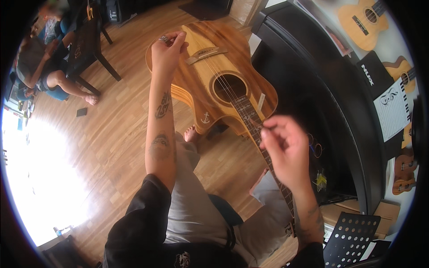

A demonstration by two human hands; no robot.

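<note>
An acoustic guitar (193, 87) in brown and pale wood stands in front of me, top facing me, its neck (274, 169) running down toward my right side. Over the lower end of the body, beyond the bridge (206, 54), my left hand (167, 53) is raised with thumb and fingertips pinched together. Whatever is in that pinch is too small to see. My right hand (288, 149) is beside the fretboard near the body, thumb and fingers curled together; what they hold is unclear. Several strings cross the soundhole (229, 87).
To the right is a large black piano-like case (308, 89), with ukuleles (368, 20) on the wall. A perforated black music stand (351, 239) is at lower right. At far left, a person (38, 62) sits beside a black bench (85, 51); a dark phone-like object (81, 112) lies on the floor.
</note>
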